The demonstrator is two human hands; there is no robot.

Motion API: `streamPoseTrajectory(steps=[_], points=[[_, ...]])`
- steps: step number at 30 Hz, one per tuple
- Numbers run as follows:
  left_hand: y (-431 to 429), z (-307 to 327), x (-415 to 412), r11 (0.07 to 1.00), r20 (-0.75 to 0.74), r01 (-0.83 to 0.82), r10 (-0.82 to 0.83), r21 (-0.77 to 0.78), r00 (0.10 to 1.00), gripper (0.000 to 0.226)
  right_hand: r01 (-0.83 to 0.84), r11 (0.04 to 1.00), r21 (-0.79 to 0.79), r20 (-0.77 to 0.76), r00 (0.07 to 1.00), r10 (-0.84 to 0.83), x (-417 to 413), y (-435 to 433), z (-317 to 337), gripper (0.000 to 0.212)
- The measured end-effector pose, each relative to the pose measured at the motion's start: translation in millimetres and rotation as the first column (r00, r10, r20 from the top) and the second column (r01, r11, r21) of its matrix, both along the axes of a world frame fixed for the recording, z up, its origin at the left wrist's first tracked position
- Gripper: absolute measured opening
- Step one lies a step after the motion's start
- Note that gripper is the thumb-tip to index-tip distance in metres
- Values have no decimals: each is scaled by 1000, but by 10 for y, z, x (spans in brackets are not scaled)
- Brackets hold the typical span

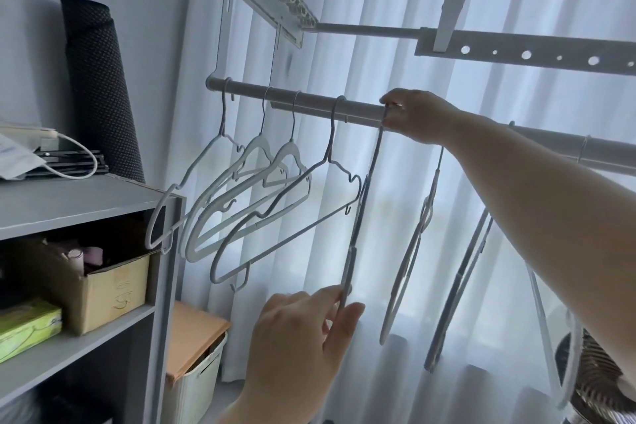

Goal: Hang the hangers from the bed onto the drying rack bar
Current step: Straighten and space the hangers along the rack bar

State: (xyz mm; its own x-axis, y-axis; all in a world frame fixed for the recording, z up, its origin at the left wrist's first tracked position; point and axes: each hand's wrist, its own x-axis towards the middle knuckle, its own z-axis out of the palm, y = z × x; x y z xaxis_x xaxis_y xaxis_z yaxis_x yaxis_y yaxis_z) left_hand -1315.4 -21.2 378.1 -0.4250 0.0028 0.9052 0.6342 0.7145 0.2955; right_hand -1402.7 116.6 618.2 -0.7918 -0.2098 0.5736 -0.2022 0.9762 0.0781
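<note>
1. Right hand [418, 117] is at the drying rack bar [313, 106], its fingertips pinching the top of one hanger [359, 227]. The grip is narrow.
2. Left hand [299, 334] is well below the bar, thumb and fingers pinching the same hanger's lower end. The hanger runs edge-on and tilted between the two hands.
3. The hook is covered by the right fingers, so I cannot tell whether it sits over the bar.
4. Four hangers [289, 149] are hooked on the bar left of the right hand. More hang right of it, edge-on and partly behind the forearm; count unclear.
5. Below the bar's left end stands a shelf unit [69, 203]. It holds an open cardboard box [113, 289] with dark, hard-to-read contents, and a green box [27, 327].
6. Lower down is a bin [196, 385] with an orange lid; its contents are hidden.
</note>
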Motion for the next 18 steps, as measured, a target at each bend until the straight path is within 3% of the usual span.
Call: streamPoseTrajectory(steps=[5, 8, 13, 18], points=[[-160, 110, -5, 996, -125, 30, -19, 82, 992, 59, -11, 1000, -6, -2, 1000, 11, -33, 14, 6, 43], [-356, 215, -58, 988, -174, -98, 119, 123, 978, 41, -18, 1000, -10, -11, 1000, 18, -41, 23, 8, 43], [-543, 281, -110, 958, -4, -266, 268, 107, 963, 40, -22, 1000, -2, -15, 1000, 22, -41, 44, 5, 43], [-485, 265, -82, 976, 132, -198, 186, 88, 974, 44, -22, 1000, 6, -17, 1000, 22, -18, 54, 1, 43]])
